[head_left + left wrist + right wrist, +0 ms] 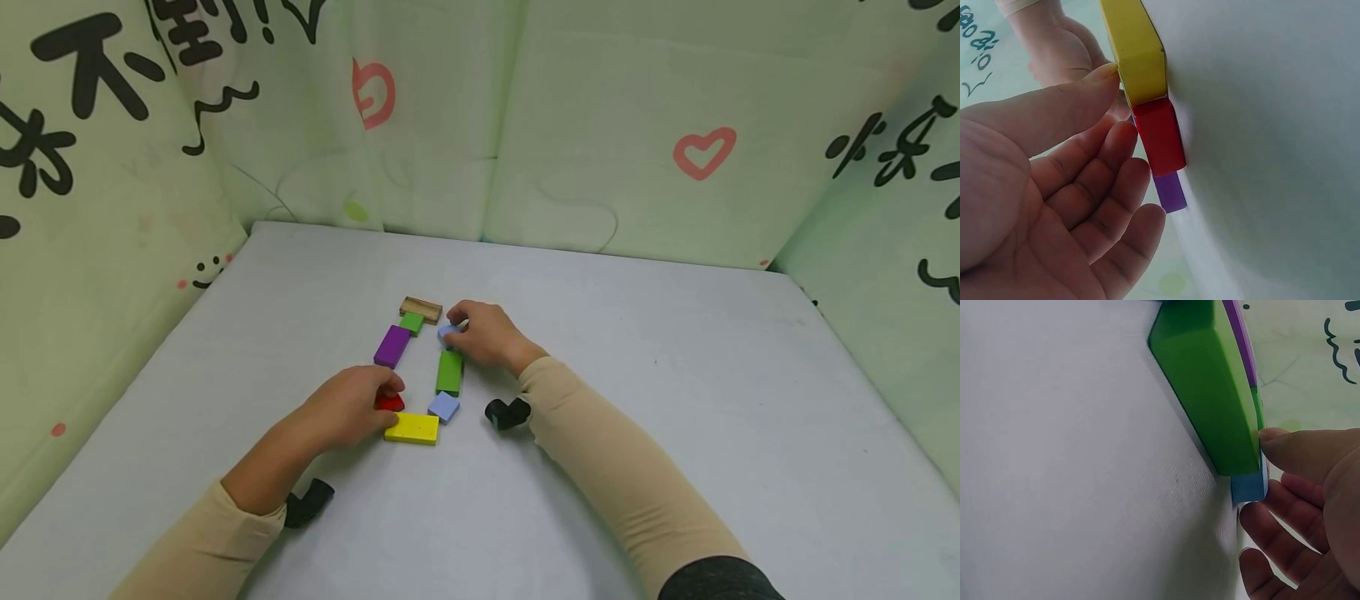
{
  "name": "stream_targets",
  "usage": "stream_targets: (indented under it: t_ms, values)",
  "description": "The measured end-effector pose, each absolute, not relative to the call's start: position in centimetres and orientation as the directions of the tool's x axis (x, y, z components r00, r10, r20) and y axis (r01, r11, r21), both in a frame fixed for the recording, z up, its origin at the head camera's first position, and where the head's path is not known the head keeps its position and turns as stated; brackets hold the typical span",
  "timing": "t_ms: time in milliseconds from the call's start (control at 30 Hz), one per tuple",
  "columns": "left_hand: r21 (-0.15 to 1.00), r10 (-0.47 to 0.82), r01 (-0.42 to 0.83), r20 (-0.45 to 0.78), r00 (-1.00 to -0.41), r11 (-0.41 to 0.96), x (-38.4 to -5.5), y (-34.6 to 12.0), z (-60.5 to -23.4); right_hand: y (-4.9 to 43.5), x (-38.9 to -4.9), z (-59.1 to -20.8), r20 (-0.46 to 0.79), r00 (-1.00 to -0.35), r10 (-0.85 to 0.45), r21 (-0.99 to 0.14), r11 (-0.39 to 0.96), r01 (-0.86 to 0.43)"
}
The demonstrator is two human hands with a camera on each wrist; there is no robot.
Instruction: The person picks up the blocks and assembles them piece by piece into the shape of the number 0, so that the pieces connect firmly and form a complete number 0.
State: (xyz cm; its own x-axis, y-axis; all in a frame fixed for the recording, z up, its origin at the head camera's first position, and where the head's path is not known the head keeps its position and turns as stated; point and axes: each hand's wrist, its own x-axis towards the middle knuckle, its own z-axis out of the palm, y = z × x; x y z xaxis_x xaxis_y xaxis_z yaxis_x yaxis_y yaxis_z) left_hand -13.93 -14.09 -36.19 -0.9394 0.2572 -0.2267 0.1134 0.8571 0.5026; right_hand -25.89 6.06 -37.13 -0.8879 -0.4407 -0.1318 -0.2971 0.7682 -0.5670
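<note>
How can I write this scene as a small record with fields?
left hand: thumb on yellow block, fingers beside red block
right hand: thumb and fingers around far blue block
near end: yellow block
left row, nearest first: red block, purple block, small green block
right row, nearest first: near blue block, long green block, far blue block
far end: wooden block
surface: white table

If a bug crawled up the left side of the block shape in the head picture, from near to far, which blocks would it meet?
Yellow block → red block → purple block → small green block → brown block.
</note>
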Motion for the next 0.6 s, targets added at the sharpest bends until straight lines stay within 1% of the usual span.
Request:
stream_targets:
  t_ms: [600]
  values:
    - [0.505, 0.259, 0.116, -0.224, -0.940, 0.856, -13.90, -14.11, -36.09, 6.08, -25.63, -37.01, -0.144, -0.890, -0.433, -0.570, 0.771, -0.283]
